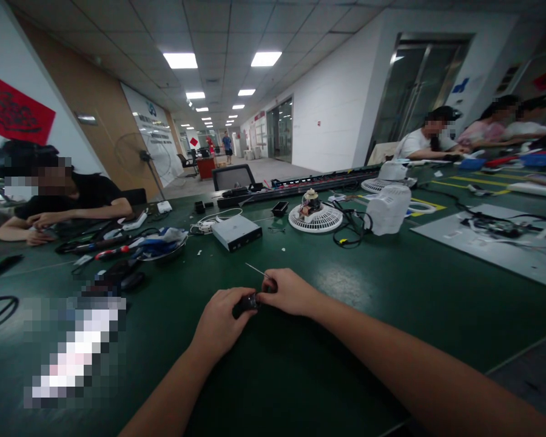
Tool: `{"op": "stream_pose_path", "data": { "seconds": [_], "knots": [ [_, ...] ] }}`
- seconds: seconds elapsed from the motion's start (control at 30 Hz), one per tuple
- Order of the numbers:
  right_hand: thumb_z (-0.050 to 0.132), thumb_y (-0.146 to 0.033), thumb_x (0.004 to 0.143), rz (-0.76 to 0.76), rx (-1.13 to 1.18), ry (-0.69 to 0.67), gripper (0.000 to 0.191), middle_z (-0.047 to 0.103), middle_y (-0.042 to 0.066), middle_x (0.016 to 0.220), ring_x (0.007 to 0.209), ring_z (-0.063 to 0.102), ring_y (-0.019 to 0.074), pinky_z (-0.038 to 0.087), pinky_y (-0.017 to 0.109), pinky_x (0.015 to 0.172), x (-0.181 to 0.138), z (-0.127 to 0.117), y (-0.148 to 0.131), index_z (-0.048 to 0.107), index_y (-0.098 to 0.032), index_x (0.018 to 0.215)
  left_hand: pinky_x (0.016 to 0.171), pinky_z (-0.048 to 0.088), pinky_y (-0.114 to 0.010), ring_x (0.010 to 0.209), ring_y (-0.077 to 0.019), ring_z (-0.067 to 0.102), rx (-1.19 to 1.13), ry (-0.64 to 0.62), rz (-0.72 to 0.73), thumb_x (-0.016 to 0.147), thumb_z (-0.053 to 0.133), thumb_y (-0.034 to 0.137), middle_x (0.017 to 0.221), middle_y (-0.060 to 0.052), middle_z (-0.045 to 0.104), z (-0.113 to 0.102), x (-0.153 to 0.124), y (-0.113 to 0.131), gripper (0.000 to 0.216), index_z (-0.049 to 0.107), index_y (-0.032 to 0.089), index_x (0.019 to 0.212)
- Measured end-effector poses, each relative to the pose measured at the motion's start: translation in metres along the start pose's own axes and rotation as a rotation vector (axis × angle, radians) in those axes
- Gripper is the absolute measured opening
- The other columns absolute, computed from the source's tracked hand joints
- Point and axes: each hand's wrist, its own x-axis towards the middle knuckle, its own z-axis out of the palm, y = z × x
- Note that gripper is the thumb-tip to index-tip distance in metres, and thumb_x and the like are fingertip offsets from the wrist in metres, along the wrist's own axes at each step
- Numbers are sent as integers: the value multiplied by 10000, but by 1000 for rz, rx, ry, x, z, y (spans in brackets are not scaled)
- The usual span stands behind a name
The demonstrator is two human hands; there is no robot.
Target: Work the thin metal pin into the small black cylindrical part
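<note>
Both hands are low centre over the green table [391, 291], just above its surface.

Left hand [221, 321]: fingers closed around a short black handle [244, 304], held roughly level. Only the handle's right end shows, the rest is buried in the fist.

Right hand [289, 291]: fingers curled shut, the tips meeting the exposed end of the handle. A thin metal rod [256, 269] sticks out from the top of this hand, angled up and to the left, and it looks pinched between thumb and forefinger. I can't tell whether the rod is joined to the handle, because the junction is hidden by the fingers.

The two hands touch each other at the handle.

Around them:
- A grey box [236, 233] lies flat, further back on the table and well apart from the hands.
- A white fan grille [316, 220] lies flat to the right of the box, with a small motor sitting on its middle.
- A white fan housing [389, 209] is right of the grille, with a loop of black cable [349, 233] between them.
- A metal bowl [161, 247] of tools and parts is to the left of the box.
- A pale grey mat [495, 243] on the far right has wires on it.
- A person in black [73, 194] is at the table on the left, forearms resting on it. More people sit at the far right end.
</note>
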Motion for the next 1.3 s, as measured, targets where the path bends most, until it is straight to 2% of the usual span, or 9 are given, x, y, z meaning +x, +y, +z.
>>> {"op": "stream_pose_path", "data": {
  "seconds": [0.1,0.2,0.37,0.63,0.73,0.83,0.93,1.1,1.3],
  "knots": [
    [524,-463,881,22,-74,23,311,603,16,714,620,517,128,319,246,533,0,-8,-2,539,-182,748,893,497,-411,999,-237,641,22,48,-66,779,664,238,1079,-26,709,2,1,-3,324,656,264,1102],
    [310,-413,984,49,-183,21,391,627,48,760,662,551,147,333,266,574,-2,-20,-1,577,-176,826,902,496,-422,993,-242,645,37,119,-150,769,661,227,1065,-30,710,3,2,-8,315,659,254,1083],
    [487,-342,923,-50,-339,-44,185,668,37,834,708,587,166,347,267,584,-6,-26,-1,597,-208,988,882,516,-415,983,-233,653,-5,146,-230,771,654,264,1058,-29,705,1,2,-11,312,648,246,1082],
    [568,-322,882,-146,-381,68,144,675,41,874,778,594,181,373,284,641,-4,-19,2,660,-211,891,896,516,-422,1004,-236,649,-34,80,-166,766,666,264,1080,-43,701,0,2,-7,329,655,237,1094],
    [596,-340,861,-185,-305,4,150,668,27,793,709,581,165,361,275,608,-3,-22,5,673,-213,850,900,515,-435,1007,-237,647,-39,74,-130,775,656,228,1072,-41,700,-1,2,-6,304,659,234,1080],
    [592,-359,869,-166,-213,-22,166,669,12,773,692,579,152,353,263,590,-3,-24,5,680,-219,856,910,515,-424,1016,-228,644,-48,72,-83,775,659,206,1075,-33,698,-2,1,-5,296,663,240,1069],
    [593,-366,867,-128,-288,63,176,675,26,793,702,575,162,334,276,587,-2,-24,3,690,-221,844,915,518,-419,1017,-227,646,-43,99,-74,782,662,219,1094,-37,697,-3,2,-4,310,659,238,1091],
    [591,-395,856,-145,-271,-12,200,670,18,737,647,567,152,321,271,555,-3,-20,3,688,-227,810,906,526,-407,1000,-227,657,-39,68,-78,781,667,235,1078,-33,708,-1,2,-5,308,667,245,1089],
    [563,-415,864,-87,-353,67,231,675,28,738,636,565,162,306,284,538,-3,-16,1,676,-226,796,905,524,-416,1007,-233,657,-9,78,-108,798,654,258,1106,-39,704,0,2,-4,332,651,238,1130]
  ]
}}
